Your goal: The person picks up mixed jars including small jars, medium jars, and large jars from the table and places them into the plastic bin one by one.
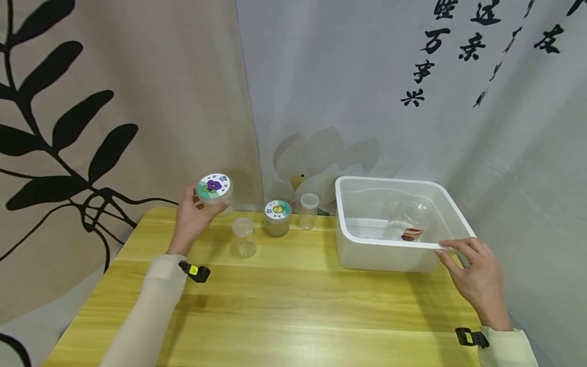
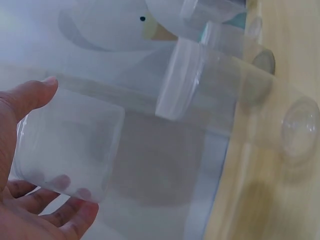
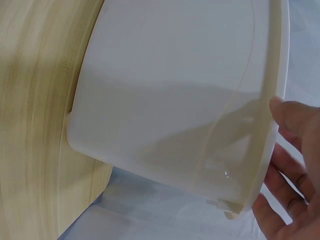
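Note:
My left hand [image 1: 194,216] grips a clear round jar [image 2: 70,145] with its thumb on one side and its fingers around the other. The jar's lid [image 1: 213,186] carries a purple flower print, and the jar is held above the table near its back edge. At the far right, my right hand [image 1: 479,272] pinches the front rim of a white plastic tub [image 1: 390,255] near its right corner. Inside that tub, a clear jar [image 1: 416,211] with a red label lies tipped over.
Between the left hand and the tub stand a small clear container [image 1: 244,238], a jar with a yellow-flower lid [image 1: 277,219] and another small clear container [image 1: 309,211]. All rest on the wooden table [image 1: 275,306]. A printed curtain [image 1: 321,76] hangs right behind the table.

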### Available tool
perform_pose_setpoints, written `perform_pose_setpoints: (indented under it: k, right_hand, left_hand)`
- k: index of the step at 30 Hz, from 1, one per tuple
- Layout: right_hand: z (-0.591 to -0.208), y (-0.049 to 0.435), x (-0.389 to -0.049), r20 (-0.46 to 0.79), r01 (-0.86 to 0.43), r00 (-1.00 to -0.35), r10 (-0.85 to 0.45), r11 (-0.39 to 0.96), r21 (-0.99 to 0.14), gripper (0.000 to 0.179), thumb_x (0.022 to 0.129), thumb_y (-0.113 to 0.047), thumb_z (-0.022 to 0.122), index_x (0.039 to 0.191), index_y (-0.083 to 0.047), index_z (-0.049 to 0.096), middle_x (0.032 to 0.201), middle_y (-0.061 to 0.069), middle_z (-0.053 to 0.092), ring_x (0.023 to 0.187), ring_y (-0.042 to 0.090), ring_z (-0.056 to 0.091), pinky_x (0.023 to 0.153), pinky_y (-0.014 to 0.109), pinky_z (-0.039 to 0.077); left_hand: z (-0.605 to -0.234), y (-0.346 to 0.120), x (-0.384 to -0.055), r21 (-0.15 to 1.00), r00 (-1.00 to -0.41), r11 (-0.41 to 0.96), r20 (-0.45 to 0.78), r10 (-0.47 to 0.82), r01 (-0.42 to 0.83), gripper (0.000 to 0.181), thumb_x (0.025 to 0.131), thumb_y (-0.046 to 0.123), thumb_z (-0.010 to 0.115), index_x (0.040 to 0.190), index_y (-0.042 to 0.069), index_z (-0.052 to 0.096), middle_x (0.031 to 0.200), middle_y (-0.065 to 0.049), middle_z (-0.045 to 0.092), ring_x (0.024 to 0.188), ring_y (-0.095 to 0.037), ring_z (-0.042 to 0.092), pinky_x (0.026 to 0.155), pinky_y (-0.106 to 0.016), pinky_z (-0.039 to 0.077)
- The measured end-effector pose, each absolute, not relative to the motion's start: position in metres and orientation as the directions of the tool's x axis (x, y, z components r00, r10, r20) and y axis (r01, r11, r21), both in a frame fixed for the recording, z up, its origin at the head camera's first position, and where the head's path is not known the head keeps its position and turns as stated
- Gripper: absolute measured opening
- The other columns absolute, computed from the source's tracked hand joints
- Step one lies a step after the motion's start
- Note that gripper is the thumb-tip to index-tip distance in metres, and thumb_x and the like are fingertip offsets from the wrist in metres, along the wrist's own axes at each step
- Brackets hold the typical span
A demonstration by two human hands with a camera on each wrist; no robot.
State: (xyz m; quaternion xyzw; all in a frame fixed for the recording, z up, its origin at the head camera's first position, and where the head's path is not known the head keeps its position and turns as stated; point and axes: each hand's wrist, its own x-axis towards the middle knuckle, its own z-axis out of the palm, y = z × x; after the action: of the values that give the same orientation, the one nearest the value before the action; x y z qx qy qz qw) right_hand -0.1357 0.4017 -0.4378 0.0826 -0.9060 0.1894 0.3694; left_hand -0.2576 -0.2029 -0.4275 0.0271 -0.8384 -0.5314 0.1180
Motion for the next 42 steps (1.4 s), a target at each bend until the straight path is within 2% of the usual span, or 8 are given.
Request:
perform_pose_setpoints:
  k: [14, 21, 33, 42]
  right_hand:
    - [-0.440, 0.401, -0.137, 0.705, -0.294, -0.709, -0.012, 0.914, -0.281, 0.034, 0.067, 0.002, 0.091, 0.098, -0.006, 0.079, 0.093, 0.012, 0.067, 0.087, 0.026, 0.049, 0.072, 0.030, 0.033]
    - [-0.442, 0.401, -0.137, 0.712, -0.308, -0.702, -0.017, 0.909, -0.282, 0.035, 0.066, 0.004, 0.091, 0.097, -0.006, 0.079, 0.093, 0.012, 0.067, 0.086, 0.021, 0.046, 0.072, 0.030, 0.034]
    - [-0.441, 0.401, -0.137, 0.711, -0.306, -0.704, -0.013, 0.908, -0.286, 0.036, 0.065, 0.003, 0.091, 0.098, -0.007, 0.079, 0.093, 0.011, 0.067, 0.087, 0.017, 0.046, 0.072, 0.031, 0.035]
    - [-0.442, 0.400, -0.137, 0.717, -0.319, -0.697, -0.015, 0.902, -0.291, 0.035, 0.065, 0.005, 0.090, 0.097, -0.005, 0.078, 0.092, 0.012, 0.067, 0.087, 0.022, 0.047, 0.075, 0.033, 0.035]
  left_hand:
    - [-0.422, -0.178, -0.259, 0.897, -0.976, 0.427, 0.181, -0.117, 0.115, 0.102, 0.082, 0.049, 0.085, 0.160, 0.014, 0.029, 0.154, -0.017, 0.046, 0.141, -0.037, 0.044, 0.118, -0.054, 0.040]
    - [-0.420, -0.164, -0.263, 0.904, -0.978, 0.406, 0.188, -0.091, 0.136, 0.103, 0.080, 0.048, 0.087, 0.160, 0.016, 0.029, 0.153, -0.014, 0.048, 0.140, -0.036, 0.045, 0.117, -0.054, 0.041]
    - [-0.417, -0.138, -0.265, 0.902, -0.978, 0.391, 0.208, -0.025, 0.182, 0.101, 0.079, 0.047, 0.088, 0.158, 0.015, 0.033, 0.150, -0.014, 0.050, 0.137, -0.034, 0.048, 0.115, -0.053, 0.042]
    - [-0.411, -0.116, -0.266, 0.895, -0.970, 0.380, 0.242, 0.027, 0.234, 0.094, 0.080, 0.047, 0.087, 0.154, 0.016, 0.038, 0.147, -0.010, 0.052, 0.136, -0.031, 0.049, 0.114, -0.053, 0.044]
